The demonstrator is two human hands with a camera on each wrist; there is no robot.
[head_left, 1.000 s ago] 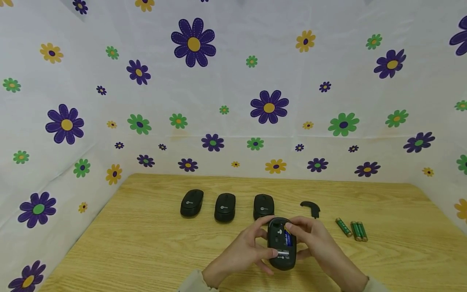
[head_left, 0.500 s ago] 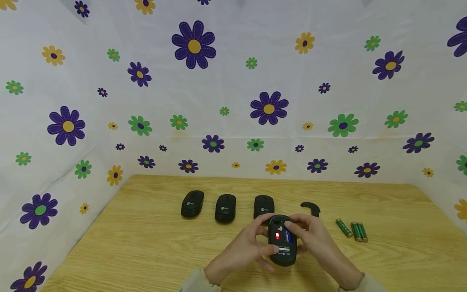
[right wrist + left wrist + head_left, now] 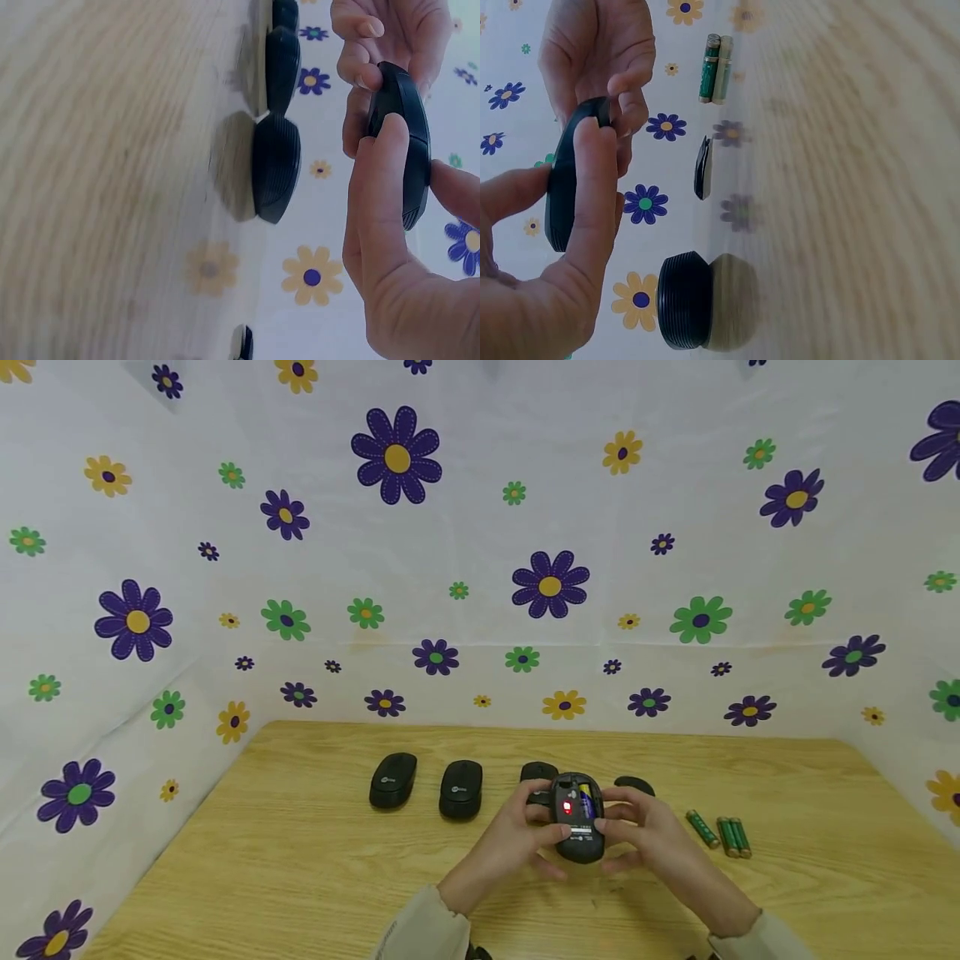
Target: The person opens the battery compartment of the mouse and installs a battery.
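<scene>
Between both hands, a black computer mouse is held above the table, underside toward the head camera. Its battery compartment is uncovered, and a blue and yellow battery lies in it. A red light glows on the underside. My left hand grips the mouse's left side, thumb on the underside. On the opposite side, my right hand pinches the edge with thumb and fingers. The right wrist view shows the top shell of the mouse. Behind the right hand lies a black curved cover, partly hidden.
Toward the back of the wooden table stand three more black mice: a left one, a middle one and a right one partly hidden. To the right lie a single green battery and a green pair. Flowered cloth hangs behind.
The red light has come on. Both hands have shifted the mouse farther from me, across the view's middle. My right thumb has moved off the battery down to the mouse's edge.
</scene>
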